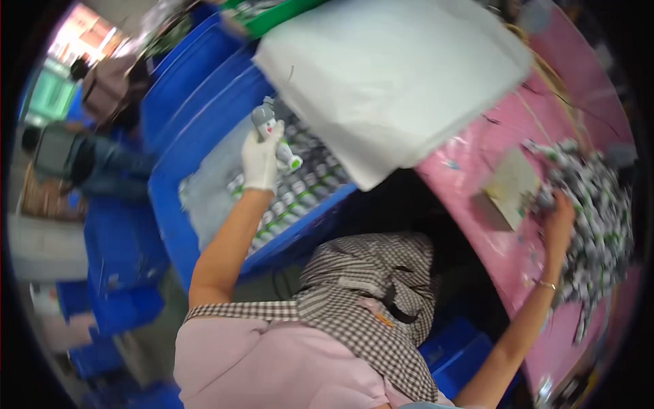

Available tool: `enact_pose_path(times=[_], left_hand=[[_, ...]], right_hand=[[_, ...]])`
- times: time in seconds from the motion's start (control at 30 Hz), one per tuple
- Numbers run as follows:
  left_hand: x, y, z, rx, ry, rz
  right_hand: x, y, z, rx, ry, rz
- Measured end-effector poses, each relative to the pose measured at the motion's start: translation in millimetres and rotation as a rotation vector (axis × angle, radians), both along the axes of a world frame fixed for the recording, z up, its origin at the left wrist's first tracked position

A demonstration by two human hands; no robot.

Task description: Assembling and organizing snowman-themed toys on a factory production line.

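My left hand (259,160), in a white glove, grips a toy figure (264,117) with a grey head, a white body and green feet. It is held upright above a blue crate (167,228), where similar figures (300,194) lie in rows beside a pale grey sheet (214,184). My right hand (561,215) is bare and reaches to the pink table at the right. Its fingers are closed at the edge of a heap of small grey, white and green pieces (599,228). What they pinch is blurred among the pieces.
A large white sheet (388,75) covers the area between crate and pink table (470,177). A small box (507,189) stands left of the heap. More blue crates (126,252) are at the left, a green tray (276,19) at the top. Two people (109,88) are at the far left.
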State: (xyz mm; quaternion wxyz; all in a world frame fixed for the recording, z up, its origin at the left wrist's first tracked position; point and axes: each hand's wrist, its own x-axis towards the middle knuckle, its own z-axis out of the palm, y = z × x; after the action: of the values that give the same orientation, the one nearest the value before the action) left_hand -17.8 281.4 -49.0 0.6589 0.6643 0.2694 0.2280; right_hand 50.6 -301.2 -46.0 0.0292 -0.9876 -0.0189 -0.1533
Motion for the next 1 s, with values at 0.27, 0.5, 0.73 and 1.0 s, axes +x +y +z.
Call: enact_pose_path(times=[0.27,0.5,0.73,1.0], left_hand=[[-130,232,-149,0.446,0.616,0.332],[-199,346,-259,0.292,0.876,0.351],[-137,246,-172,0.892,1.191,0.115],[-1,-48,7,0.112,-0.066,-0.364]], right_hand=[[4,-17,-1,0.223,0.013,0.126],[15,-29,-17,1.023,-0.318,0.046],[-12,7,48,1.349,-0.611,0.124],[-60,108,45,1.017,-0.307,0.130]])
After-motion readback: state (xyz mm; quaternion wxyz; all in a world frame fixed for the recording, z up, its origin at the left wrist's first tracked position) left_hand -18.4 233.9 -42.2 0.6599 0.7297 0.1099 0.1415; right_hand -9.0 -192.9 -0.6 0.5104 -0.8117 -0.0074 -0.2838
